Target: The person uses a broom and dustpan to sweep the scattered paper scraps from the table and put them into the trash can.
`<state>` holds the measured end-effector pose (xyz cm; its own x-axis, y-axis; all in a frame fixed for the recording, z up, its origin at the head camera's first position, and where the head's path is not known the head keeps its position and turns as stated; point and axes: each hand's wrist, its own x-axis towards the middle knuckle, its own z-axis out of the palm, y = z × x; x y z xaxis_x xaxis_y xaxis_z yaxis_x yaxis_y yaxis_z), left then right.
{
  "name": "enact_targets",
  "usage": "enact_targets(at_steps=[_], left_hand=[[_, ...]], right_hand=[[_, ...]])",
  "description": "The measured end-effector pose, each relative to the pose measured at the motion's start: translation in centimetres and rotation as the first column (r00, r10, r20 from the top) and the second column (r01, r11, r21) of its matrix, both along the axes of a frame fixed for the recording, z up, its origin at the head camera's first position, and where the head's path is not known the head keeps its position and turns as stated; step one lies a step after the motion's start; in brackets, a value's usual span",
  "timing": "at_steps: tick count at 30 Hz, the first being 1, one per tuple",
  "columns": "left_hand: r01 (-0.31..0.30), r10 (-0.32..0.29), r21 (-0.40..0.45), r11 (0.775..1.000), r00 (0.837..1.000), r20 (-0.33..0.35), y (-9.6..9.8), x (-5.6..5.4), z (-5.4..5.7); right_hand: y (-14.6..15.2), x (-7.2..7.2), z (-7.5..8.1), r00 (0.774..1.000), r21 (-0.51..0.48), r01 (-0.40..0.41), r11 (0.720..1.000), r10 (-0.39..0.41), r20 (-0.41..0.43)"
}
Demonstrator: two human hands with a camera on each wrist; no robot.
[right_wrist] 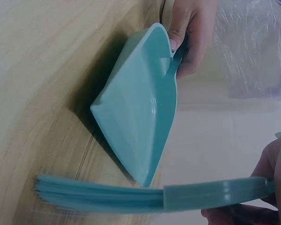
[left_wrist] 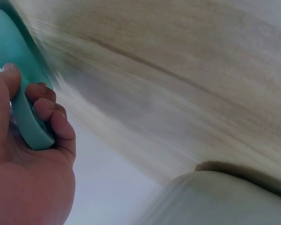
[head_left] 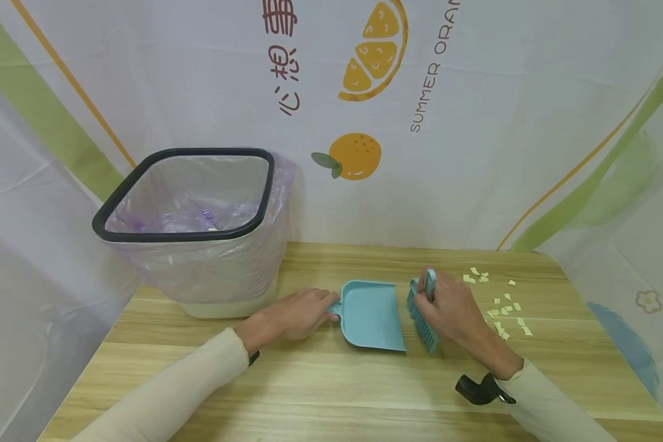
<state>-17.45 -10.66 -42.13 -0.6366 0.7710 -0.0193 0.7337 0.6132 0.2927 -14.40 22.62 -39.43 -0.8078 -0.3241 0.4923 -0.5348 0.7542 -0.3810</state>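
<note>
My left hand (head_left: 304, 312) grips the handle of a blue-green dustpan (head_left: 371, 316), whose wide mouth faces right on the table. In the left wrist view, fingers curl round the dustpan's handle (left_wrist: 30, 117). Just right of that mouth, my right hand (head_left: 447, 307) holds a matching hand brush (head_left: 422, 316). The brush's bristles (right_wrist: 93, 194) point down toward the table, apart from the dustpan's lip in the right wrist view. No scraps show in the dustpan. Small pale-yellow paper scraps (head_left: 503, 310) lie scattered on the table to the right of my right hand.
A bin (head_left: 229, 310) with a black rim and a translucent purple liner stands at the back left, some crumpled material inside. The wood-grain table (head_left: 320, 393) ends against a white printed curtain (head_left: 475, 153) behind. A black strap device sits on my right wrist.
</note>
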Motion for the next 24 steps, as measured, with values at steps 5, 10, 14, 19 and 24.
enact_targets(at_steps=[5,10,14,19,24], left_hand=[[-0.002,0.002,-0.015,1.000,1.000,0.022,-0.08,-0.06,0.03],[-0.005,0.005,-0.013,1.000,0.999,0.038,-0.10,-0.14,0.02],[-0.027,0.028,-0.021,0.999,0.998,0.054,0.00,-0.22,-0.01],[-0.062,0.065,-0.059,0.996,0.996,0.061,0.33,-0.24,0.07],[-0.056,0.059,-0.084,0.995,0.998,0.036,0.37,-0.28,-0.04]], right_hand=[[0.00,-0.05,-0.03,1.000,0.010,0.008,1.000,-0.009,0.010],[-0.04,-0.11,-0.01,1.000,0.009,0.010,1.000,-0.011,0.011],[-0.07,-0.10,0.04,1.000,0.010,0.008,1.000,-0.008,0.011],[-0.07,-0.06,0.12,1.000,0.011,0.012,1.000,-0.012,0.025],[-0.06,-0.03,0.15,0.999,0.005,0.012,1.000,-0.012,0.031]])
